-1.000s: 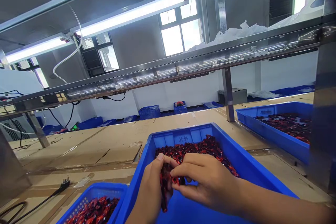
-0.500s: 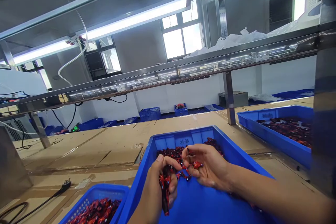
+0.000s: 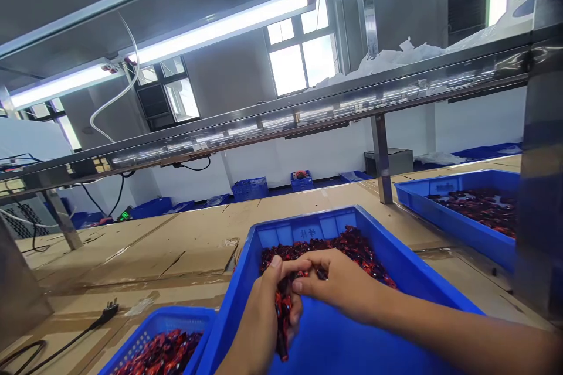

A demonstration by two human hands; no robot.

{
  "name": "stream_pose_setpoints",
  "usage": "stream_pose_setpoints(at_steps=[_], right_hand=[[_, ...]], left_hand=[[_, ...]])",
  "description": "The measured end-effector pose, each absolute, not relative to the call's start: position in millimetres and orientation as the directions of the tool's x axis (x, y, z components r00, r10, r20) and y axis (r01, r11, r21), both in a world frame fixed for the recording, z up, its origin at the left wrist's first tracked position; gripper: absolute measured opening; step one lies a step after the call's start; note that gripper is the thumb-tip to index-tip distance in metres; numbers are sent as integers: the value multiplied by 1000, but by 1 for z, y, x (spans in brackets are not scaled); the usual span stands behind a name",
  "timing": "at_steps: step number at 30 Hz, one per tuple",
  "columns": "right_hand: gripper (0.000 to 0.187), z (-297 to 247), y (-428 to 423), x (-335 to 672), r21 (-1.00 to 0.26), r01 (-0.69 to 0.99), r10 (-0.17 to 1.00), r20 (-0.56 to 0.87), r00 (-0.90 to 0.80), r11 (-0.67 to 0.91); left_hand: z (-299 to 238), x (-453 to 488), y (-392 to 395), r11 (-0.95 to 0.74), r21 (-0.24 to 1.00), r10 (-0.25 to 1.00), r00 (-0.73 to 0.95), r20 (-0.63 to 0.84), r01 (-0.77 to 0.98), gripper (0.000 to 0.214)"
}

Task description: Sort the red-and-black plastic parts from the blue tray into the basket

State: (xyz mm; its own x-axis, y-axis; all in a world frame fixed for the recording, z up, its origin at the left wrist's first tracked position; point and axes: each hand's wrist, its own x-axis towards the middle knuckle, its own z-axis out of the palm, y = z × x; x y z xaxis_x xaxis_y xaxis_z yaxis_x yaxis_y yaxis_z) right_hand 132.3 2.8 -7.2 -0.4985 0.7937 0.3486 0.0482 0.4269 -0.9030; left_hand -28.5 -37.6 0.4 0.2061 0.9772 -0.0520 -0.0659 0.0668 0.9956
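Note:
My left hand (image 3: 259, 310) is curled around several small, glossy red-and-black pieces (image 3: 282, 319), some poking out below its fingers. My right hand (image 3: 341, 284) meets it, thumb and fingers bent together at the left hand's fingertips. A dark piece (image 3: 322, 273) shows in the curl of the right fingers; the exact contact is partly hidden. Both hands are over a large blue tray (image 3: 422, 266), whose far part holds a heap of the same red-and-black pieces (image 3: 358, 246). Bare blue floor shows nearer to me.
A smaller blue basket (image 3: 185, 315) of similar pieces stands at the left, against the tray. Another blue tray (image 3: 457, 234) of pieces sits at the right behind a metal post (image 3: 539, 187). A black plug (image 3: 109, 309) lies on the cardboard-covered table (image 3: 176, 263). A metal shelf (image 3: 264, 120) crosses above.
My right hand has turned over and closed in against my left hand's fingers; before, it was cupped with a red piece showing. The left hand still holds its pieces.

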Motion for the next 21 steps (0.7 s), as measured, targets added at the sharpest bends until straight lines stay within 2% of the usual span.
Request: stream_pose_setpoints(at_steps=[2, 6, 9, 12, 15, 18, 21], right_hand=[[16, -5, 2, 132, -888, 69, 788, 365, -495, 455], [15, -4, -1, 133, -801, 218, 807, 461, -370, 558], [24, -7, -3, 136, -627, 292, 688, 605, -400, 722], [35, -9, -2, 141, -437, 219, 481, 688, -543, 872], [34, -10, 0, 145, -245, 189, 309, 709, -634, 951], [32, -11, 2, 148, -77, 284, 251, 716, -651, 956], [34, -10, 2, 149, 15, 354, 240, 708, -664, 935]], left_hand=[[2, -26, -40, 114, 983, 972, 221, -79, -147, 71], [8, -27, -39, 156, 877, 979, 191, -75, -455, 65], [9, -32, -35, 207, 794, 974, 199, -111, -572, 55], [7, -40, -30, 412, 768, 896, 374, -242, -491, 67], [6, -49, -28, 581, 735, 743, 597, -302, -351, 78], [9, -57, -27, 661, 710, 570, 778, -266, -242, 70], [11, -62, -26, 688, 710, 433, 870, -234, -151, 65]])
